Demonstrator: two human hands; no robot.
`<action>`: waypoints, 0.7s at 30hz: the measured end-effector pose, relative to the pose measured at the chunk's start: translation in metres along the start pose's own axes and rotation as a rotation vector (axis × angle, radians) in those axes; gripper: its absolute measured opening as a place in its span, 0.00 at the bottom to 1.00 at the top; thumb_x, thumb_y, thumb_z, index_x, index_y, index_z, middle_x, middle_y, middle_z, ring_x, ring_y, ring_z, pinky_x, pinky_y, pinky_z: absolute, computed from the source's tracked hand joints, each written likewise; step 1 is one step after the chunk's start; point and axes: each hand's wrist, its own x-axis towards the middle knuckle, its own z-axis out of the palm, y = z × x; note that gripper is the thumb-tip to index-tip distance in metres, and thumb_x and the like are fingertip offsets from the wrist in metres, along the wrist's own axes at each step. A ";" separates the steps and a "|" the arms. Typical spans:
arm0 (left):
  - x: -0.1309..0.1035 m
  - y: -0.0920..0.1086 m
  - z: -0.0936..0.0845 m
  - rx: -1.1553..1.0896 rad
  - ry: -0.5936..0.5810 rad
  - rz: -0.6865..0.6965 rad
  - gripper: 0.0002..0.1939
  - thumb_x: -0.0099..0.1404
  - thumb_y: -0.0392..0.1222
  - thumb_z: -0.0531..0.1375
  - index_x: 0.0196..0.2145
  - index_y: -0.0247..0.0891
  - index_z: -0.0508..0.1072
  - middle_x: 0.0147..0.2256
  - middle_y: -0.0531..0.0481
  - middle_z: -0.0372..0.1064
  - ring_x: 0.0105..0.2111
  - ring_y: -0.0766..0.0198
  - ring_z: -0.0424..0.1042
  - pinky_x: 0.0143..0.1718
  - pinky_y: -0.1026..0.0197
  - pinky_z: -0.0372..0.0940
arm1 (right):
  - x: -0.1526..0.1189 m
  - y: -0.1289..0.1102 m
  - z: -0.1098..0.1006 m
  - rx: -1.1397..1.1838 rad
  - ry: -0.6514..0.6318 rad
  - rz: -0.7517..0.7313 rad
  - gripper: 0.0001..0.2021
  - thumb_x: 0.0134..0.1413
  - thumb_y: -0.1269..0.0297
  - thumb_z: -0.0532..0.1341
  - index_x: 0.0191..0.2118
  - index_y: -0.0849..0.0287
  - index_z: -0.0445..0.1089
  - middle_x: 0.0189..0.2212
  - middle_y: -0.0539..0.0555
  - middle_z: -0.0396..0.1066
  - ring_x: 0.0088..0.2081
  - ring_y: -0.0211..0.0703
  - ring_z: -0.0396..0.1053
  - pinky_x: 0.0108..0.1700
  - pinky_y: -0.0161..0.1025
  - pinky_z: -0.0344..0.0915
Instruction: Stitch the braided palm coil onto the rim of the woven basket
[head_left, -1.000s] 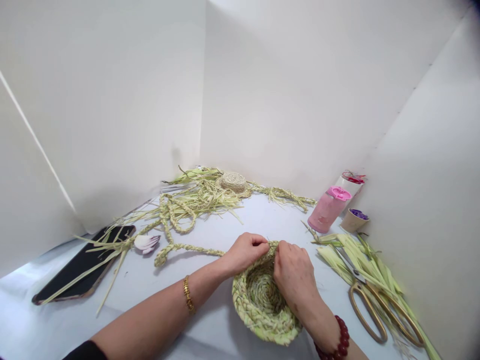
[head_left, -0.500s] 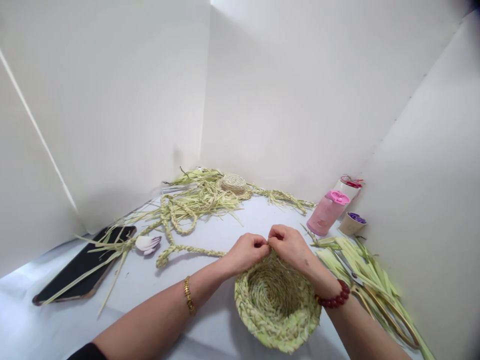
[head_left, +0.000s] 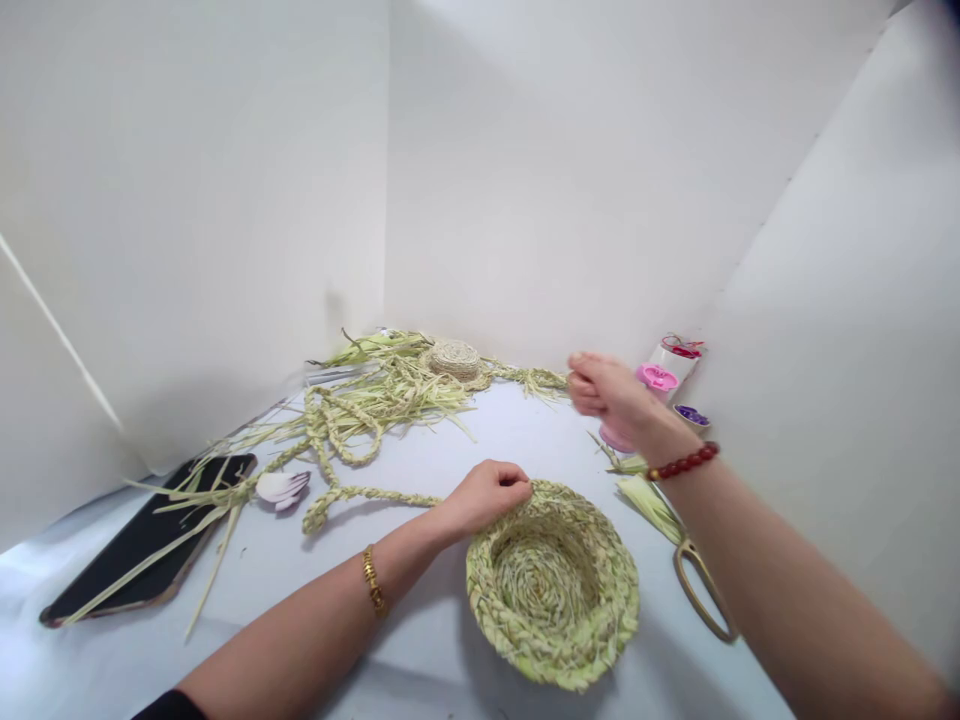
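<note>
A round woven straw basket (head_left: 551, 655), or a hat lying crown down, rests on the table with its hollow facing up and a thick braided rim. At the far left part of that rim, my left hand (head_left: 491, 495) is pinched on the edge. A long straw braid (head_left: 382, 494) runs from under this hand to the left. My right hand (head_left: 604, 395) is raised away from the basket, up and to the right, with its fingers closed. Whatever those fingers hold, if anything, is too fine to make out.
Loose straw and braids (head_left: 405, 400) lie at the back, with a small straw hat (head_left: 454, 360) among them. A black phone (head_left: 142, 550) and a white hand-shaped object (head_left: 283, 488) are at left. Scissors (head_left: 701, 590), corn husks (head_left: 649, 508), a pink bottle (head_left: 657, 378) and a purple-filled cup (head_left: 691, 416) stand or lie right.
My right hand has left the basket rim and moved up and to the right, now covering part of the pink bottle. The left hand stays on the rim.
</note>
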 end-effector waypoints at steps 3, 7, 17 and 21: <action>0.002 0.000 -0.002 0.011 -0.001 -0.017 0.07 0.51 0.41 0.51 0.22 0.35 0.64 0.20 0.56 0.52 0.23 0.70 0.50 0.23 0.67 0.48 | 0.009 0.000 -0.065 -0.306 0.348 -0.012 0.05 0.55 0.63 0.53 0.32 0.57 0.62 0.23 0.51 0.61 0.27 0.40 0.59 0.33 0.39 0.54; 0.004 -0.001 -0.004 0.043 0.002 -0.022 0.07 0.50 0.40 0.50 0.21 0.35 0.63 0.20 0.56 0.51 0.22 0.70 0.50 0.23 0.66 0.46 | 0.002 0.009 -0.149 -0.595 0.803 0.037 0.18 0.62 0.62 0.44 0.52 0.65 0.56 0.39 0.69 0.64 0.42 0.57 0.61 0.41 0.52 0.48; 0.005 -0.003 -0.003 0.019 -0.014 -0.004 0.11 0.51 0.40 0.50 0.27 0.34 0.70 0.24 0.54 0.58 0.25 0.68 0.55 0.26 0.66 0.50 | -0.054 0.035 -0.022 -0.403 -0.380 0.017 0.12 0.50 0.57 0.58 0.36 0.58 0.72 0.20 0.48 0.65 0.23 0.36 0.60 0.25 0.34 0.53; 0.005 -0.004 -0.005 0.020 -0.037 0.041 0.10 0.54 0.44 0.51 0.23 0.35 0.64 0.21 0.56 0.50 0.23 0.70 0.48 0.24 0.66 0.45 | -0.064 0.034 0.028 -0.264 -0.615 -0.035 0.09 0.47 0.62 0.59 0.34 0.60 0.71 0.18 0.45 0.59 0.22 0.32 0.54 0.24 0.31 0.49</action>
